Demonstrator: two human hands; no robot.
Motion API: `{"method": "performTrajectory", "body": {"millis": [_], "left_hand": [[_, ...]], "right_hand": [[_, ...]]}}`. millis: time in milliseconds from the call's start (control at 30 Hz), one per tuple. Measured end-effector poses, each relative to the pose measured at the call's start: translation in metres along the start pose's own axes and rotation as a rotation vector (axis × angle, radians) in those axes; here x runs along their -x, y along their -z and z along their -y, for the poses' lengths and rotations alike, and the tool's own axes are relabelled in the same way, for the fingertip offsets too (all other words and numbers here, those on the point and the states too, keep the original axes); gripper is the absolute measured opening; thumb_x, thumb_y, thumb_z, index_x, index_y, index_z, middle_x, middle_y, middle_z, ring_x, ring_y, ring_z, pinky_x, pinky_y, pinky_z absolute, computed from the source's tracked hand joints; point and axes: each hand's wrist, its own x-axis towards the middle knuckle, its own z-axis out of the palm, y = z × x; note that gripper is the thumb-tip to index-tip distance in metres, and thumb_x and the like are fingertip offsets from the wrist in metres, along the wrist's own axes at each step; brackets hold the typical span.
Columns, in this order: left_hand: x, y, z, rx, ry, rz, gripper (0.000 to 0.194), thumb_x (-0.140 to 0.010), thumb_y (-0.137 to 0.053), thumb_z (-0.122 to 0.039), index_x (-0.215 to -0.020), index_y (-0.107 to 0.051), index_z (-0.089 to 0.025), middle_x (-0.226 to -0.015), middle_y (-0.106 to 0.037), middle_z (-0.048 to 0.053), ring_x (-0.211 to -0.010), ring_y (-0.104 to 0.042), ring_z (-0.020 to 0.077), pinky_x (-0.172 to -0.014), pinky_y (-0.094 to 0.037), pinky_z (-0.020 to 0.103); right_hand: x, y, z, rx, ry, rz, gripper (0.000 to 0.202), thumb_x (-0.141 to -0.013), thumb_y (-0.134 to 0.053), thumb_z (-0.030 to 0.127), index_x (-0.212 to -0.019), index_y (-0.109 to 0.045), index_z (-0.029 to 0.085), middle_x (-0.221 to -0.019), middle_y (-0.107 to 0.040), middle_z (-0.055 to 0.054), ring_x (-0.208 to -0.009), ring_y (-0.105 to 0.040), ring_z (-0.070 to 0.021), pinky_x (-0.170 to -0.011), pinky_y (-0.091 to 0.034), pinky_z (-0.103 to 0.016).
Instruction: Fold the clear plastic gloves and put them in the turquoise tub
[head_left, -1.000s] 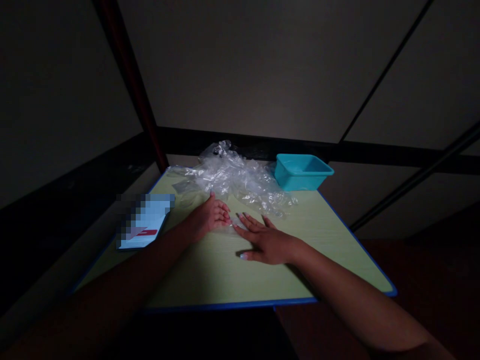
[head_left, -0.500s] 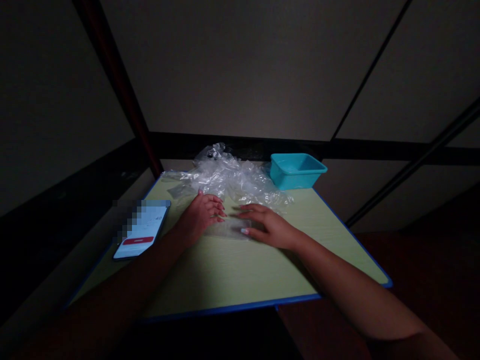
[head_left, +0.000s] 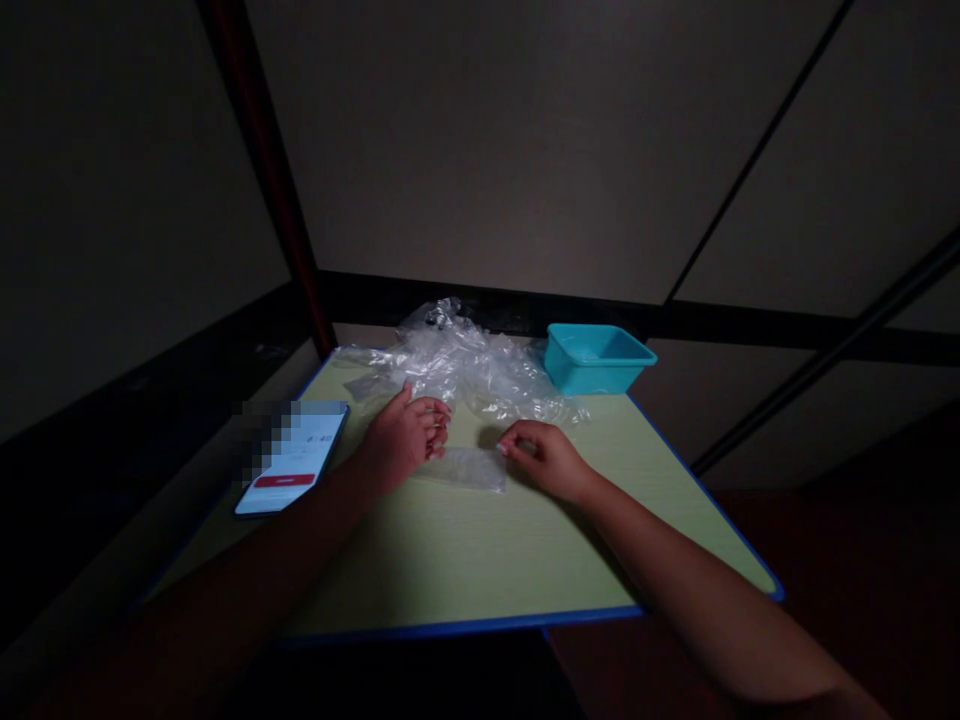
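A small clear plastic bag [head_left: 471, 470] lies flat on the table between my hands. The thumb and forefinger of my right hand [head_left: 551, 460] are pinched together at the bag's upper right corner. My left hand [head_left: 401, 440] hovers at the bag's left end, its fingers apart and loosely curled, holding nothing that I can see. Just beyond both hands spreads a crumpled heap of clear plastic bags [head_left: 457, 355].
A turquoise plastic basket [head_left: 600, 375] stands at the table's back right. On the left lies a phone [head_left: 289, 460] with a lit screen. The pale green table [head_left: 480, 565] has a blue edge, with dark wall panels behind it.
My right hand's fingers have closed from spread to a pinch at the bag's corner. My left hand has hardly moved. The camera view has shifted slightly.
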Motion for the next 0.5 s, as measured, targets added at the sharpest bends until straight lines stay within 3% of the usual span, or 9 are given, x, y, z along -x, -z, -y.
{"method": "performTrajectory", "body": {"millis": [100, 167, 233, 300, 367, 400, 433, 500], "left_hand": [[-0.003, 0.002, 0.005, -0.063, -0.039, 0.004, 0.049, -0.094, -0.028, -0.048, -0.076, -0.057, -0.014, -0.068, -0.055, 0.006, -0.053, -0.051, 0.0158, -0.046, -0.042, 0.027], [-0.006, 0.005, 0.01, -0.134, -0.122, 0.003, 0.043, -0.092, -0.034, -0.047, -0.076, -0.057, -0.014, -0.07, -0.056, 0.006, -0.059, -0.055, 0.0172, -0.052, -0.045, 0.028], [-0.006, 0.008, 0.015, -0.271, -0.261, -0.005, 0.039, -0.089, -0.04, -0.048, -0.078, -0.058, -0.016, -0.077, -0.06, 0.007, -0.072, -0.059, 0.0204, -0.063, -0.05, 0.032], [-0.003, 0.008, 0.019, -0.521, -0.428, -0.008, 0.037, -0.086, -0.045, -0.051, -0.087, -0.061, -0.017, -0.096, -0.064, 0.011, -0.096, -0.06, 0.0254, -0.085, -0.048, 0.037], [0.004, 0.007, 0.023, -0.897, -0.571, 0.029, 0.043, -0.084, -0.049, -0.051, -0.109, -0.061, -0.018, -0.128, -0.055, 0.014, -0.125, -0.044, 0.0294, -0.107, -0.031, 0.041], [0.009, 0.005, 0.024, -1.098, -0.606, 0.07, 0.05, -0.084, -0.05, -0.051, -0.122, -0.056, -0.018, -0.142, -0.043, 0.014, -0.135, -0.032, 0.03, -0.113, -0.019, 0.043], [0.013, 0.003, 0.026, -1.283, -0.594, 0.116, 0.056, -0.085, -0.048, -0.05, -0.132, -0.048, -0.019, -0.151, -0.031, 0.013, -0.141, -0.021, 0.0301, -0.115, -0.009, 0.046], [0.019, 0.0, 0.03, -1.544, -0.498, 0.189, 0.063, -0.09, -0.039, -0.049, -0.144, -0.032, -0.018, -0.156, -0.016, 0.013, -0.144, -0.01, 0.0294, -0.113, -0.002, 0.051]], "right_hand": [[-0.001, 0.003, 0.004, 0.211, 0.129, 0.062, 0.013, -0.085, -0.052, 0.02, -0.08, -0.064, 0.016, -0.081, -0.065, -0.008, -0.077, -0.06, -0.018, -0.075, -0.045, -0.031], [-0.001, 0.004, 0.008, 0.248, 0.172, 0.101, 0.014, -0.086, -0.052, 0.021, -0.086, -0.065, 0.016, -0.085, -0.065, -0.01, -0.082, -0.06, -0.0197, -0.077, -0.046, -0.032], [0.001, 0.005, 0.013, 0.27, 0.2, 0.166, 0.022, -0.088, -0.054, 0.029, -0.103, -0.064, 0.016, -0.104, -0.065, -0.013, -0.1, -0.059, -0.023, -0.087, -0.044, -0.036], [0.004, 0.005, 0.017, 0.301, 0.202, 0.281, 0.045, -0.087, -0.056, 0.039, -0.127, -0.053, 0.019, -0.133, -0.053, -0.015, -0.124, -0.046, -0.0264, -0.102, -0.034, -0.045], [0.009, 0.003, 0.021, 0.336, 0.161, 0.428, 0.067, -0.086, -0.056, 0.05, -0.144, -0.034, 0.024, -0.151, -0.03, -0.015, -0.139, -0.026, -0.0284, -0.108, -0.02, -0.055], [0.011, 0.002, 0.021, 0.351, 0.13, 0.499, 0.074, -0.085, -0.055, 0.053, -0.147, -0.027, 0.025, -0.154, -0.02, -0.014, -0.142, -0.018, -0.0292, -0.109, -0.013, -0.059], [0.013, 0.001, 0.022, 0.36, 0.1, 0.56, 0.078, -0.084, -0.055, 0.056, -0.148, -0.023, 0.026, -0.155, -0.014, -0.014, -0.143, -0.013, -0.0298, -0.108, -0.009, -0.061], [0.015, -0.001, 0.021, 0.368, 0.054, 0.641, 0.081, -0.082, -0.055, 0.059, -0.148, -0.022, 0.027, -0.155, -0.009, -0.014, -0.143, -0.008, -0.0302, -0.108, -0.003, -0.063]]}}
